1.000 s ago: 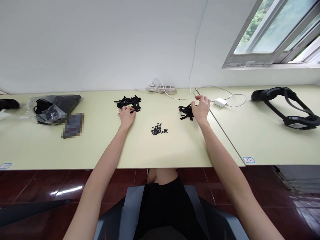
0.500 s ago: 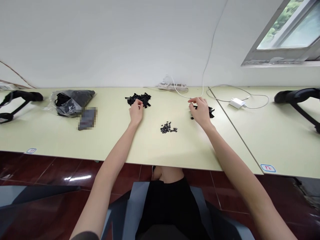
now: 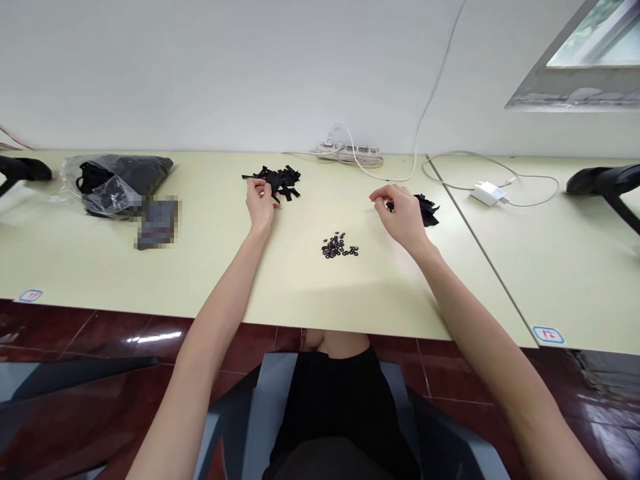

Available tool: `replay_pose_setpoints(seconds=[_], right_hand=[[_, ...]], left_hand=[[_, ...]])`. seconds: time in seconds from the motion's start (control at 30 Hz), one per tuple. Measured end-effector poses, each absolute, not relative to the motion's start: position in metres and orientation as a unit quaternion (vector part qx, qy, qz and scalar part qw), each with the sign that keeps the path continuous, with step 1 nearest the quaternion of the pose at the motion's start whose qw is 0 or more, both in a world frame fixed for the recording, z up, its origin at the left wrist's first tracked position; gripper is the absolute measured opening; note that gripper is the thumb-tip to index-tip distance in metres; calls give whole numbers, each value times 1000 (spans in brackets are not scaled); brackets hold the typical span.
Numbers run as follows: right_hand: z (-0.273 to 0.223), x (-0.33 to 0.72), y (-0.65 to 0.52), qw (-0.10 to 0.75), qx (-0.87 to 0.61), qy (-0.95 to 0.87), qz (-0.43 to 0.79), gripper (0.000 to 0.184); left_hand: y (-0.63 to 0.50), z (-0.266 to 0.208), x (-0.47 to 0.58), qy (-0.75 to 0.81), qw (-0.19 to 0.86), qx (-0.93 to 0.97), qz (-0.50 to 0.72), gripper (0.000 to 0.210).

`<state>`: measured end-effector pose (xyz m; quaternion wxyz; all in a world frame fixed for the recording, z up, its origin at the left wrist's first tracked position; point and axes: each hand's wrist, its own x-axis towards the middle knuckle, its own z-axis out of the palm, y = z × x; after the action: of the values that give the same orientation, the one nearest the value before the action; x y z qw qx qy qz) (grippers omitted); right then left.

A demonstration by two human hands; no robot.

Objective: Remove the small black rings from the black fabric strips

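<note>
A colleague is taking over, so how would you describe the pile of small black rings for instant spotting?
On the pale table, look between the left hand and the right hand, then closer to the front edge. The pile of small black rings lies there. Its tiny round pieces differ from the flat black strips heaped near each hand.

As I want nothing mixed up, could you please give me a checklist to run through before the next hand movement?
1. Left hand at the left pile of flat black fabric-like strips: ok.
2. That hand gripping a strip: cannot tell.
3. Right hand by the right pile of similar black strips: ok.
4. Right hand gripping a strip: cannot tell.
5. Small black ring-shaped pieces apart from both piles: ok.
6. Those pieces in one tight cluster: not ok; some lie slightly scattered.
</note>
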<state>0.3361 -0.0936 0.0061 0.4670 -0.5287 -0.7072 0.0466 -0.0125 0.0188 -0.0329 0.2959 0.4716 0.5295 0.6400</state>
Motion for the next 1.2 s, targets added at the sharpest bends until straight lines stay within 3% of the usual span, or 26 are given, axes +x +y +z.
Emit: replay_pose_setpoints(seconds=[0.17,0.5,0.87,1.2], right_hand=[[8,335,-94,461,-532,-708,59,20],[11,328,-99,442,-530,-718,85,18],[14,324,-102,417,-528,-731,112,18],[15,322,-104,396,-533,-739,118,17]], left_hand=[[22,-34,-10,489,326,458,666,41],[5,-15,5,455,391,421,681,20],[7,-16,1,467,357,484,649,38],[5,-12,5,445,382,515,625,38]])
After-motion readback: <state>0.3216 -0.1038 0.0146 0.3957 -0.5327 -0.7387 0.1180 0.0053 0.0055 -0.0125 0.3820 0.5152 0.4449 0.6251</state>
